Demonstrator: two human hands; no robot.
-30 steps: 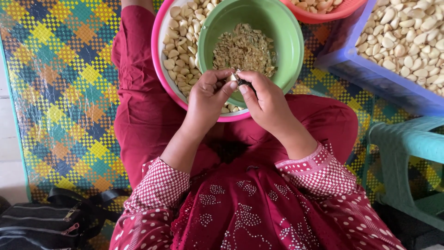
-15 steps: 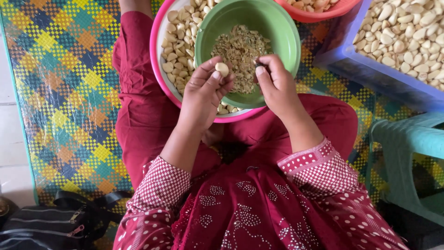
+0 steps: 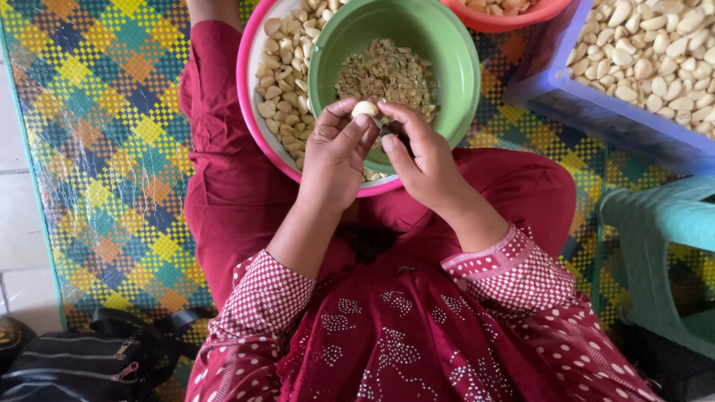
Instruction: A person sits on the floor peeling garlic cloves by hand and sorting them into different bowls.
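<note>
Two hands meet right over the lap here, close to the camera, sleeves in red with white dots. Left hand (image 3: 339, 152) has its fingers pinched together on a single pale garlic clove (image 3: 365, 109), holding it up at the fingertips, probably so the skin is easy to get at. Right hand (image 3: 421, 152) is curled in just beside it, fingers closed around something small and dark (image 3: 387, 130). Might be a little blade, but it's mostly hidden, so I can't tell for sure. So the clove sits at the top of the left hand's fingertips, touching the right hand's thumb side, directly above the near rim of the green bowl (image 3: 454, 89).

That placement looks deliberate to me: anything peeled off drops straight into the green bowl, which already holds a heap of dry brownish skins (image 3: 387, 74). The green bowl is nested inside a pink bowl (image 3: 249, 82) resting on the legs, and the pink bowl's free side is full of cloves, within easy reach of the left hand.

Further out, a blue crate (image 3: 596, 112) of more cloves sits at the right, another pinkish bowl (image 3: 499, 18) at the top edge, a teal plastic stool (image 3: 655, 223) off to the right, and a black bag (image 3: 74, 357) on the colourful woven mat (image 3: 97, 149).
</note>
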